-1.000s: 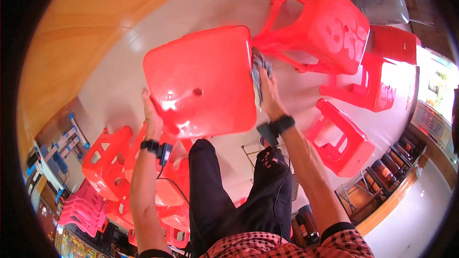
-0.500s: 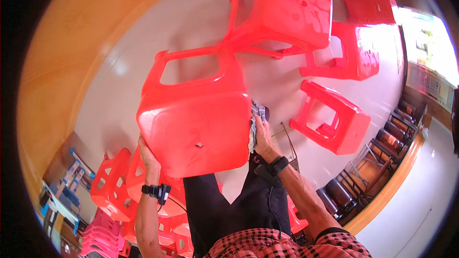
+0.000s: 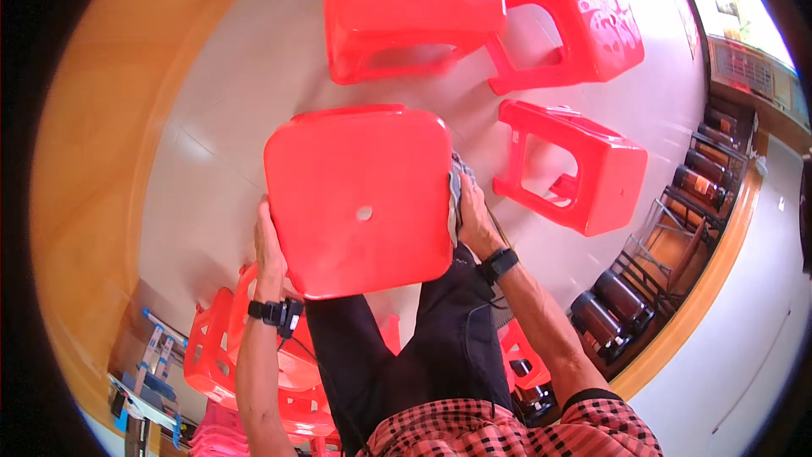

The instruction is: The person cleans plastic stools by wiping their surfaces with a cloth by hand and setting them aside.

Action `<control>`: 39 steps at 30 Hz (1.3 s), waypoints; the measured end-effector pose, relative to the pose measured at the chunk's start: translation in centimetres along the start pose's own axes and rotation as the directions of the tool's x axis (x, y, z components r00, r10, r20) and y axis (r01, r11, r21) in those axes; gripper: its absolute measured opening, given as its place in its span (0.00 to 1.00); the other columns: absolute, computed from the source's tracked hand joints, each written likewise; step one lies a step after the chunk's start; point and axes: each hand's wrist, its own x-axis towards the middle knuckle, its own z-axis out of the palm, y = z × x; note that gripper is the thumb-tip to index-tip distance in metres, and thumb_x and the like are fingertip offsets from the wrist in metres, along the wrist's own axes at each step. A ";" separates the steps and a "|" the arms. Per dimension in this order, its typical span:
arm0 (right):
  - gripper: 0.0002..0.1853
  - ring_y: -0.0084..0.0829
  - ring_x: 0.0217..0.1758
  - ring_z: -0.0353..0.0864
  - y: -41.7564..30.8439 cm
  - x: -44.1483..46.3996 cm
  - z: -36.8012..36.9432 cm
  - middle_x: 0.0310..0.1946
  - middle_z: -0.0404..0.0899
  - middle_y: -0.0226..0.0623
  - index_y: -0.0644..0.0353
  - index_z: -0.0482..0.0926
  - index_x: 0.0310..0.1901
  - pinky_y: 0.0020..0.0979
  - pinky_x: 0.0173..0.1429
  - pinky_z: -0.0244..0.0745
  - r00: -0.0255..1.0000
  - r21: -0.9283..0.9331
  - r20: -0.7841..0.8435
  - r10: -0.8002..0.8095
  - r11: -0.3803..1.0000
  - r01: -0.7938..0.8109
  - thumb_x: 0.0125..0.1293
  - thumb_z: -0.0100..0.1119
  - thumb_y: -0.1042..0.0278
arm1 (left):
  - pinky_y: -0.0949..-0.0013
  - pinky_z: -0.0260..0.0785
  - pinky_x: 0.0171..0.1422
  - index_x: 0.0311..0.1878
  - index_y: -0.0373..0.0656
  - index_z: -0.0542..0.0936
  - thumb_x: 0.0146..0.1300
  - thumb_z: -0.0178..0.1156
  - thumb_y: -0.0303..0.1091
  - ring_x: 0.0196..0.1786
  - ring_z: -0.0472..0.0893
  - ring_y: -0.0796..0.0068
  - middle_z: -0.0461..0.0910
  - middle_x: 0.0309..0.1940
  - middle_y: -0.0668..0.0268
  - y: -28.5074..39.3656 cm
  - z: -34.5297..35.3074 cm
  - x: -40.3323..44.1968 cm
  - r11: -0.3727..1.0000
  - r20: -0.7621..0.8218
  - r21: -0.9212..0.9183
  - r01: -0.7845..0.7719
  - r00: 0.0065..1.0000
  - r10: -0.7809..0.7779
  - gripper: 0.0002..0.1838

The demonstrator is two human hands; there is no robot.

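A red plastic stool (image 3: 359, 169) is held up in front of my legs, its square seat with a round hole facing me. My left hand (image 3: 269, 245) grips the seat's left edge. At the right edge my right hand (image 3: 475, 216) presses a grey cloth (image 3: 458, 190) against the stool's side. The stool's legs are hidden behind the seat. Just beyond it stands another red stool (image 3: 414, 0).
Further red stools stand at the right (image 3: 622, 178) and upper right (image 3: 600, 25). More red stools (image 3: 211, 347) crowd the lower left, near a folding ladder (image 3: 152, 364). Dark jars (image 3: 622, 296) line the right side. An orange-brown surface (image 3: 93, 144) curves along the left.
The held stool has tilted so its seat faces me and its legs no longer show. Both hands still hold its sides. The surrounding stools have shifted in view as the camera moved.
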 end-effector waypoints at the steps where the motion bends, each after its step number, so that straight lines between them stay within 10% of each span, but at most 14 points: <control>1: 0.38 0.57 0.52 0.68 3.1 -0.4 1.3 0.50 0.69 0.56 0.65 0.59 0.62 0.41 0.59 0.66 0.984 0.173 0.009 0.179 0.969 -0.178 0.46 0.62 0.77 | 0.68 0.68 0.58 0.60 0.37 0.71 0.70 0.38 0.57 0.54 0.77 0.69 0.76 0.54 0.59 0.9 1.2 0.1 0.997 0.027 0.009 0.075 0.997 -0.075 0.32; 2: 0.41 0.57 0.51 0.69 5.3 -0.5 1.8 0.50 0.69 0.57 0.65 0.58 0.63 0.42 0.58 0.66 0.937 0.336 0.048 0.347 0.877 -0.342 0.43 0.63 0.78 | 0.68 0.68 0.58 0.60 0.37 0.71 0.70 0.38 0.57 0.54 0.77 0.69 0.76 0.54 0.59 1.4 2.3 0.3 0.996 0.033 0.018 0.084 0.996 -0.084 0.32; 7: 0.32 0.48 0.47 0.73 0.8 4.0 -4.4 0.47 0.72 0.49 0.59 0.64 0.59 0.39 0.53 0.69 0.990 -0.118 -0.060 0.126 0.984 -0.132 0.50 0.62 0.71 | 0.66 0.70 0.58 0.60 0.32 0.70 0.67 0.43 0.61 0.53 0.78 0.67 0.75 0.54 0.54 2.3 7.5 -0.3 0.963 0.142 0.253 -0.097 0.988 0.062 0.38; 9: 0.19 0.31 0.44 0.72 -0.4 5.7 -4.9 0.42 0.74 0.35 0.56 0.70 0.53 0.32 0.52 0.69 0.889 0.641 -0.082 0.450 0.707 -0.299 0.63 0.55 0.58 | 0.66 0.70 0.58 0.61 0.32 0.69 0.67 0.44 0.61 0.54 0.77 0.66 0.75 0.55 0.54 1.0 8.2 0.6 0.965 0.109 0.241 -0.103 0.991 0.079 0.38; 12: 0.19 0.21 0.42 0.69 0.9 8.9 -5.8 0.38 0.73 0.26 0.54 0.73 0.49 0.29 0.50 0.68 0.691 0.777 0.201 0.694 0.317 -0.544 0.70 0.44 0.49 | 0.66 0.70 0.59 0.61 0.32 0.68 0.66 0.46 0.61 0.54 0.77 0.66 0.74 0.56 0.54 0.4 9.2 1.7 0.977 0.046 0.174 -0.121 0.992 0.114 0.38; 13: 0.20 0.27 0.45 0.76 3.4 9.2 -5.1 0.45 0.76 0.37 0.61 0.71 0.54 0.30 0.50 0.73 0.697 0.819 0.247 0.673 0.239 -0.521 0.70 0.47 0.54 | 0.66 0.70 0.59 0.62 0.32 0.68 0.66 0.47 0.62 0.55 0.77 0.66 0.74 0.56 0.55 0.2 9.6 1.9 0.986 0.021 0.132 -0.105 0.994 0.103 0.38; 22: 0.12 0.21 0.34 0.71 1.1 9.7 -8.0 0.33 0.76 0.29 0.63 0.76 0.42 0.28 0.39 0.68 0.726 0.507 -0.025 0.687 0.634 -0.583 0.62 0.53 0.63 | 0.65 0.66 0.64 0.63 0.34 0.68 0.66 0.46 0.62 0.57 0.76 0.67 0.73 0.59 0.58 -2.0 10.8 2.5 0.990 -0.057 0.043 -0.132 0.989 0.135 0.38; 27: 0.12 0.39 0.39 0.74 -6.1 8.4 -10.4 0.39 0.72 0.47 0.66 0.75 0.39 0.37 0.44 0.69 0.954 0.230 -0.231 0.190 0.964 -0.136 0.57 0.56 0.66 | 0.66 0.73 0.53 0.58 0.32 0.72 0.67 0.45 0.60 0.48 0.80 0.67 0.78 0.50 0.55 -1.1 11.6 2.3 0.989 -0.024 0.009 -0.148 0.989 0.148 0.36; 30: 0.14 0.46 0.44 0.70 -7.7 9.5 -7.5 0.43 0.69 0.47 0.67 0.74 0.35 0.45 0.48 0.66 0.985 0.122 -0.173 -0.009 0.992 0.030 0.54 0.61 0.63 | 0.67 0.74 0.50 0.54 0.30 0.75 0.67 0.42 0.60 0.45 0.81 0.68 0.80 0.47 0.55 -1.8 10.7 3.7 0.982 -0.007 0.085 -0.167 0.986 0.168 0.36; 33: 0.19 0.45 0.49 0.65 -6.0 11.8 -3.1 0.44 0.69 0.42 0.62 0.76 0.32 0.47 0.50 0.61 0.962 -0.416 -0.186 -0.201 0.903 0.109 0.50 0.65 0.53 | 0.67 0.72 0.47 0.53 0.29 0.74 0.64 0.44 0.64 0.45 0.80 0.69 0.80 0.45 0.54 0.3 11.6 2.8 0.965 0.049 0.167 -0.203 0.979 0.197 0.40; 39: 0.20 0.45 0.47 0.66 -5.3 11.8 -1.6 0.41 0.69 0.39 0.62 0.77 0.35 0.46 0.50 0.61 0.931 -0.543 -0.264 -0.253 0.836 0.073 0.49 0.65 0.53 | 0.59 0.69 0.53 0.53 0.24 0.70 0.58 0.48 0.72 0.49 0.77 0.55 0.77 0.43 0.44 -4.3 10.1 7.4 0.928 -0.039 0.309 -0.208 0.972 0.231 0.48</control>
